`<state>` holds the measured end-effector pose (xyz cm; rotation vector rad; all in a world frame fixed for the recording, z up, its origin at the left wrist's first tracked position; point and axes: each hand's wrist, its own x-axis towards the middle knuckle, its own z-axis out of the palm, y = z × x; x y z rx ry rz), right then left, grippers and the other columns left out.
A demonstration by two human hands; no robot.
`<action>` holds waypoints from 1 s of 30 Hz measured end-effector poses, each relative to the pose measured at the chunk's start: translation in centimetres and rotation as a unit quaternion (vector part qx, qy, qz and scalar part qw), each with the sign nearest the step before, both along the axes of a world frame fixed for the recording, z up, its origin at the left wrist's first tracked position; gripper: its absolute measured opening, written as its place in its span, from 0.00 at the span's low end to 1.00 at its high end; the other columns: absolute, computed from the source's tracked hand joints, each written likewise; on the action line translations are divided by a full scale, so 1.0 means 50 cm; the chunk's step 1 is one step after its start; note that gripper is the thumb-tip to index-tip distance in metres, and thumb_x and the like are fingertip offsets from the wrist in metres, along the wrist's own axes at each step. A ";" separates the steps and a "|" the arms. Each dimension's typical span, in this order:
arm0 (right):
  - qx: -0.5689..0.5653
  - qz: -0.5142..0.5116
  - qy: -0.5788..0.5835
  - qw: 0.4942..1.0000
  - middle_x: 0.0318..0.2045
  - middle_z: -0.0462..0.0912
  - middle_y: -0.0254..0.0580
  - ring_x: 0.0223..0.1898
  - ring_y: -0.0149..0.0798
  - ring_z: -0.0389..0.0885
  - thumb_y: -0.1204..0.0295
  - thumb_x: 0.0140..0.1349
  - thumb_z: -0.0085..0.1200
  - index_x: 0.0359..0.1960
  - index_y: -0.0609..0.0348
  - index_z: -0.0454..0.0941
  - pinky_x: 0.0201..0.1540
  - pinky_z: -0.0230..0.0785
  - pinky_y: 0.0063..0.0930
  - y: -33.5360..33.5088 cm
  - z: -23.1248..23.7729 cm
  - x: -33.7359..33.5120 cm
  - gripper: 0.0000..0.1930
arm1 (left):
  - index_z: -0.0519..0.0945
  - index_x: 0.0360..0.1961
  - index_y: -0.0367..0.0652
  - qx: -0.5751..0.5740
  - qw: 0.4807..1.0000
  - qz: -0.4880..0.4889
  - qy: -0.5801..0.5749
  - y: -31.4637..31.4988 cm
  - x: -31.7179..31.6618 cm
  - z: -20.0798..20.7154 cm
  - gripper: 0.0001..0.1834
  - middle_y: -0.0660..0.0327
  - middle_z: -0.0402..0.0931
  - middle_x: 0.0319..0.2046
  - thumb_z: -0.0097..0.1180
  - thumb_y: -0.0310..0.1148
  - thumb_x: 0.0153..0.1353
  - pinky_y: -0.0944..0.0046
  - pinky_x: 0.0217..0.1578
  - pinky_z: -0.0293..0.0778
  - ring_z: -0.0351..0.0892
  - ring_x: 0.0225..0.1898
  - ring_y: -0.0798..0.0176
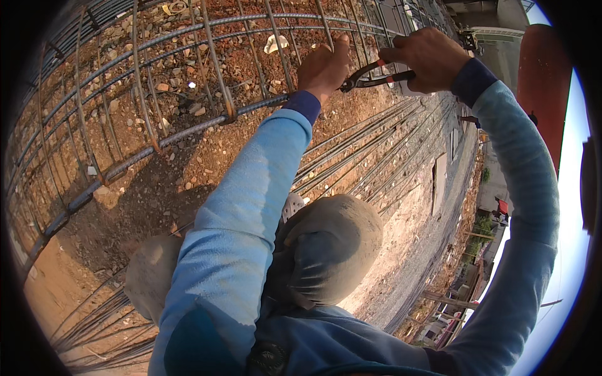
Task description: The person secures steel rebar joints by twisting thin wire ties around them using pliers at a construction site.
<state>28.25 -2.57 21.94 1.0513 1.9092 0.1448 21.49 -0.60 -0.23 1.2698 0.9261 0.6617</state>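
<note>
Steel pincers with red-and-black handles [374, 81], at right end of visible thick ribbed grey steel bar [194, 130]; right hand [433, 61] grips handles, slightly spread. Left hand [322, 70] half-curled over bar (holding wire? cannot tell). Judgement: keep pincers square to bar, squeeze evenly, left fingertips clear of bite. Pincer tips lost against left hand; bar's run beyond hidden.

Daylight was bright, fisheye strong.
Sky [571, 188] glared near 3 o'clock; shadow [144, 210] darkened dirt [53, 257] near 9; rebar [194, 130] curved around 10; black vignette [19, 344] ringed everything.
</note>
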 end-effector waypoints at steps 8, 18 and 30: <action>0.057 -0.432 0.254 0.864 0.23 0.81 0.43 0.25 0.36 0.79 0.66 0.44 0.62 0.48 0.58 0.81 0.30 0.73 0.31 -0.184 -0.030 0.116 0.25 | 0.71 0.52 0.36 0.183 0.979 0.077 -0.054 -0.048 -0.022 0.022 0.32 0.48 0.75 0.31 0.48 0.57 0.62 0.50 0.43 0.71 0.78 0.34 0.44; 0.003 -0.714 0.692 0.109 0.26 0.71 0.32 0.19 0.24 0.64 0.60 0.56 0.56 0.40 0.53 0.68 0.16 0.56 0.16 -0.429 -0.332 0.056 0.16 | 0.68 0.42 0.35 -0.313 0.908 -0.003 -0.278 -0.284 0.034 -0.048 0.37 0.58 0.67 0.32 0.63 0.60 0.49 0.61 0.42 0.67 0.68 0.37 0.60; -0.022 -0.712 0.700 0.051 0.38 0.81 0.49 0.37 0.38 0.81 0.44 0.66 0.41 0.57 0.66 0.67 0.37 0.76 0.30 -0.459 -0.270 0.044 0.34 | 0.76 0.28 0.37 -0.373 0.840 -0.039 -0.393 -0.222 0.057 -0.015 0.07 0.56 0.77 0.26 0.54 0.31 0.57 0.58 0.33 0.80 0.80 0.28 0.59</action>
